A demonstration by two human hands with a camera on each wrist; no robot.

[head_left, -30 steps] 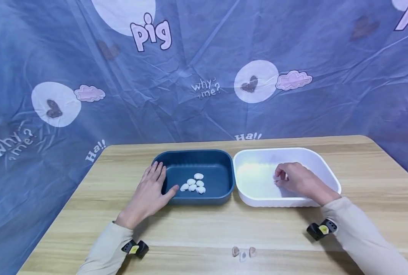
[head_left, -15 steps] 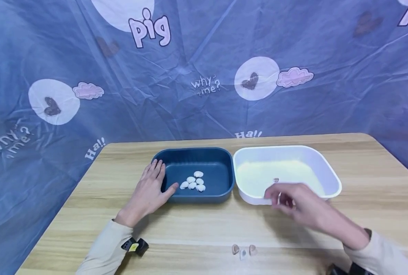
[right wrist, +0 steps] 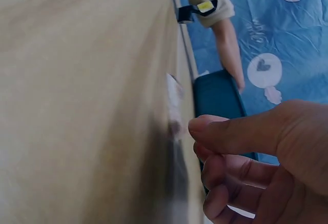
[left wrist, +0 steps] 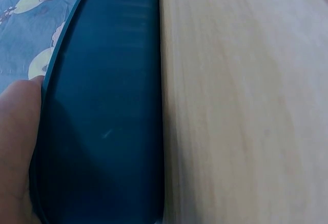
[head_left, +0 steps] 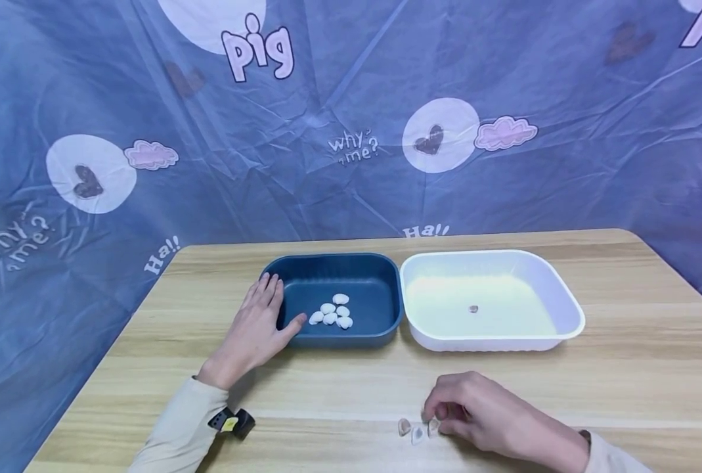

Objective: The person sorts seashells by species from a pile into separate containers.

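My left hand [head_left: 255, 328] lies over the left end of a dark blue tray [head_left: 351, 341], fingers extended and thumb at its front rim. Several white seashells [head_left: 329, 312] lie inside that tray. On the table at the front, my right hand [head_left: 483, 414] is bent over a small brownish seashell [head_left: 433, 428], which lies between thumb and index finger; those fingertips look apart around it. Beside it are a pale seashell [head_left: 417, 435] and another brownish seashell [head_left: 404, 427]. The right wrist view shows the thumb [right wrist: 205, 124] close to the blurred seashells.
A white tray [head_left: 492, 343] stands against the right side of the blue one, with one small brown seashell [head_left: 473, 309] inside. The wooden table [head_left: 339, 394] ends at a blue printed cloth [head_left: 327, 197] behind.
My right hand has come out of the white tray, leaving a small brown seashell there, and moved forward-left down to the seashells on the table. The left hand stays on the blue tray.
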